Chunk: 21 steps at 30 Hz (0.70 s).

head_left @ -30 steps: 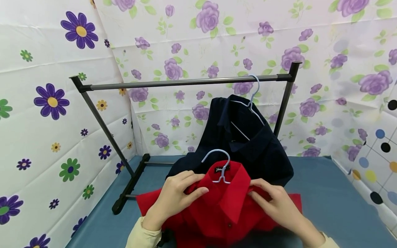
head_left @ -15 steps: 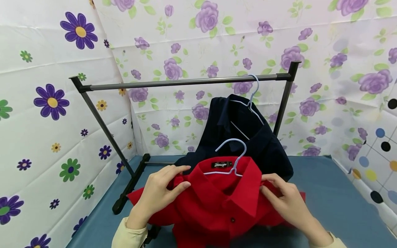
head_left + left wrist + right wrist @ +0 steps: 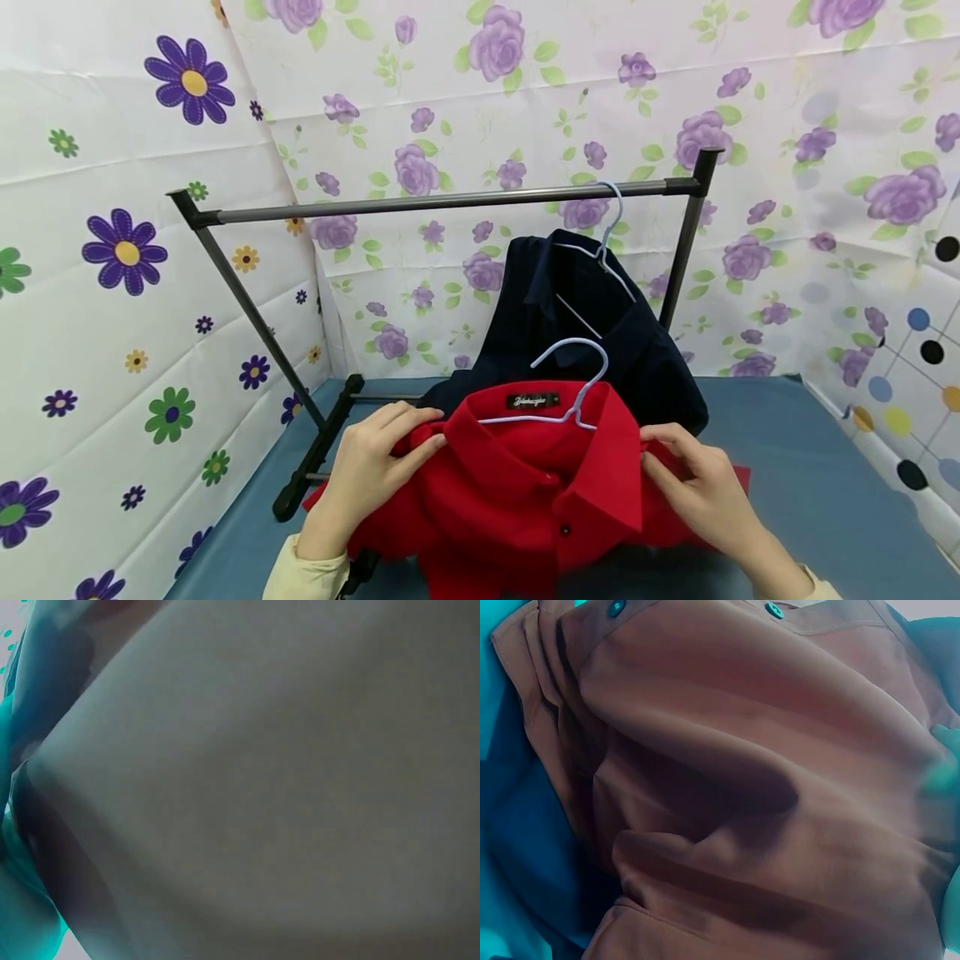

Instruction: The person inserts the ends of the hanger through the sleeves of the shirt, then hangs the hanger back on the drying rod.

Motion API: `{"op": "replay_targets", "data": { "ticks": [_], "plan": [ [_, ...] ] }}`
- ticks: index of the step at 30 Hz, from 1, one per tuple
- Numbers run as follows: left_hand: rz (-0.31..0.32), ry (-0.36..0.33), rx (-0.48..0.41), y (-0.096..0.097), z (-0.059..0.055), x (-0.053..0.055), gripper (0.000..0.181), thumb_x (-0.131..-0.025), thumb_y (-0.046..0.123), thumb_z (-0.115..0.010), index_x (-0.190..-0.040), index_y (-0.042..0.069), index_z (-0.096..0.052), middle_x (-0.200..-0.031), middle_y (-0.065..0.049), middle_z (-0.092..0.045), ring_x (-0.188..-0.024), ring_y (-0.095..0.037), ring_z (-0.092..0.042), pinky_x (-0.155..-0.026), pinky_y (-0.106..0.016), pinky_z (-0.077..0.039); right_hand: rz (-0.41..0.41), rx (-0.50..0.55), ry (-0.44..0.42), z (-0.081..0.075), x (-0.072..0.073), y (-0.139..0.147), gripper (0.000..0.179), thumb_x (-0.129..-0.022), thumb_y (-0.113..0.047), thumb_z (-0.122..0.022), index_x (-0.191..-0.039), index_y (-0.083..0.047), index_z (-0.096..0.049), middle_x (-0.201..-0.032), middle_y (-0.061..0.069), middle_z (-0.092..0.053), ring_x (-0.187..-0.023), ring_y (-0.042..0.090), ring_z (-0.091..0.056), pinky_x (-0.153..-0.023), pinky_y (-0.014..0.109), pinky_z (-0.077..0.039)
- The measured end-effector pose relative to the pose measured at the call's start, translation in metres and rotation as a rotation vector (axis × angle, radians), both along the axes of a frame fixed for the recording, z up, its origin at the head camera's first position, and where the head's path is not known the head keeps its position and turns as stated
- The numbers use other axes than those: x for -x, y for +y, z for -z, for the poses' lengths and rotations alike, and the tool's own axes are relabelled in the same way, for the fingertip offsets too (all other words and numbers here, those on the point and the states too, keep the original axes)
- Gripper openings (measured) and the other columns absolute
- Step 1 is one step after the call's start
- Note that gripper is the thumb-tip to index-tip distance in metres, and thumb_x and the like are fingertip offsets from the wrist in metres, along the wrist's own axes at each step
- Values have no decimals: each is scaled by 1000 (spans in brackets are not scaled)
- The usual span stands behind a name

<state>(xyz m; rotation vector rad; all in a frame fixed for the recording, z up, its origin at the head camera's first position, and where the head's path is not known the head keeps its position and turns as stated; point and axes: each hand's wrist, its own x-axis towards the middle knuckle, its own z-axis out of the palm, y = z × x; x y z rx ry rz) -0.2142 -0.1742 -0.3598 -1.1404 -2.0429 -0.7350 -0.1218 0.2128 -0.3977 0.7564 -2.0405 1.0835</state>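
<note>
In the head view a red collared shirt (image 3: 498, 525) is held up at the front, its neck label facing me. A pale blue clothes hanger (image 3: 600, 371) stands in its neck opening, hook upward; most of its arms are inside the shirt, out of sight. My left hand (image 3: 367, 471) pinches the red cloth at the shoulder on the left of the collar. On the other side, the right hand (image 3: 701, 483) pinches the shoulder close to the collar. The right wrist view shows the shirt front (image 3: 780, 757) in brownish tint, with buttons. A blurred surface fills most of the left wrist view.
A dark metal clothes rack (image 3: 442, 202) stands behind on the blue-grey tabletop (image 3: 795, 467). Toward its right end hangs a navy shirt (image 3: 495, 350) on a second pale blue hanger (image 3: 618, 208). Flower-patterned sheets (image 3: 450, 108) form the backdrop.
My hands have moved apart, the left one to the left and the right one a little right. The shirt's collar has spread wider, showing its label, and the hanger hook has shifted right.
</note>
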Motion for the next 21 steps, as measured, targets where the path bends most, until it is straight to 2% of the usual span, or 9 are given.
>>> {"op": "replay_targets", "data": {
  "ticks": [4,7,11,14,16,19,21],
  "plan": [
    [-14,-21,-1,-1,-1,-2,22,-96,34,-72,-111,18,-76,-99,4,-69,-87,-12,-65,-74,-29,-58,-3,2,21,3,2,2,51,-75,23,-73,-118,-4,-63,-86,-2,-69,-53,0,-48,-57,16,-47],
    [-60,-10,-3,-3,-3,-6,24,-95,35,-73,-112,19,-76,-104,3,-69,-90,-13,-66,-74,-32,-59,0,23,59,7,5,6,40,-81,15,-74,-117,-1,-64,-81,-2,-67,-51,-1,-42,-53,17,-43],
    [-108,24,-3,-7,-5,-9,25,-94,35,-72,-114,20,-77,-105,3,-70,-92,-14,-65,-74,-35,-58,0,56,104,11,7,9,27,-89,4,-73,-115,2,-64,-69,-7,-56,-49,-2,-33,-48,18,-38],
    [-101,16,3,-8,-5,-9,22,-94,32,-73,-113,21,-76,-103,5,-70,-93,-12,-62,-76,-30,-56,4,60,89,9,6,8,31,-86,9,-73,-115,1,-64,-66,-8,-53,-48,-1,-30,-47,18,-36],
    [-83,0,8,-8,-4,-9,20,-95,30,-72,-112,21,-76,-99,7,-70,-90,-10,-61,-75,-23,-53,3,55,61,6,4,6,39,-81,16,-73,-116,0,-64,-70,-6,-58,-49,-1,-33,-48,19,-39],
    [-39,-25,15,-8,-2,-8,17,-96,26,-72,-111,20,-76,-94,9,-69,-83,-7,-58,-73,-15,-48,-3,46,19,2,1,3,51,-74,26,-72,-116,-1,-64,-74,-4,-64,-49,1,-35,-49,20,-41],
    [-5,-32,16,-7,-1,-7,15,-96,24,-71,-110,18,-75,-91,8,-69,-80,-7,-57,-71,-14,-48,-11,45,11,2,0,1,54,-72,28,-71,-116,-2,-64,-75,-3,-65,-49,1,-36,-49,20,-41]
  ]
}}
